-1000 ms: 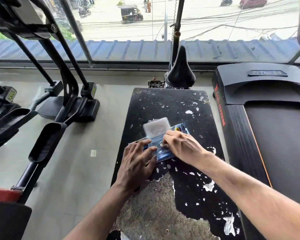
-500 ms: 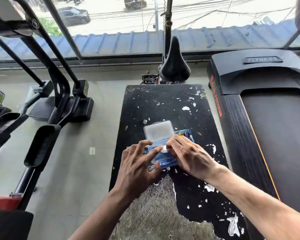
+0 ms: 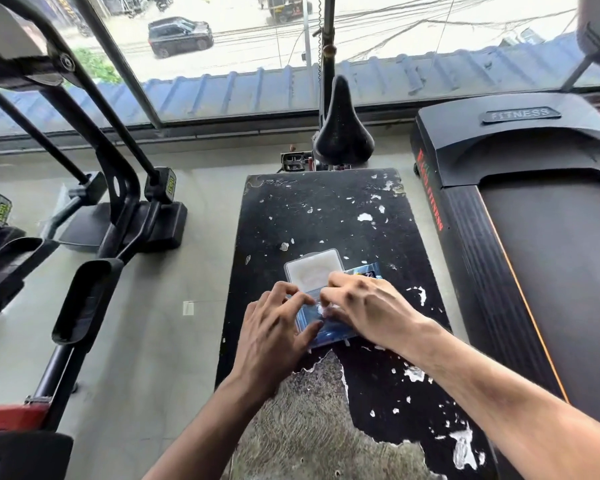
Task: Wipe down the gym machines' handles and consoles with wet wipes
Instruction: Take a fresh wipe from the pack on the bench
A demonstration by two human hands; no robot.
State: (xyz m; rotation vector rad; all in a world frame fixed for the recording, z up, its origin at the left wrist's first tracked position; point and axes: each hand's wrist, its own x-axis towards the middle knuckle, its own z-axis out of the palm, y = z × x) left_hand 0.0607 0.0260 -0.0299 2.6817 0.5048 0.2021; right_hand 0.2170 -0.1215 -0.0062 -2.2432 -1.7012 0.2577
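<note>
Hands (image 3: 274,330) (image 3: 364,306) each grip wipes pack (image 3: 326,332) on peeling black bench (image 3: 326,216) between treadmill (image 3: 534,237) and elliptical (image 3: 118,209).

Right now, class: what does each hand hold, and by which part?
The left hand steadies the wet wipes pack at its left edge; the right hand pinches a wipe at its opening.

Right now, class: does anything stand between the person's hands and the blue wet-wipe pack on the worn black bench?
Nothing visible does. Its clear flip lid is already open, and both the left hand and right hand touch the blue wet-wipe pack at its opening.
</note>
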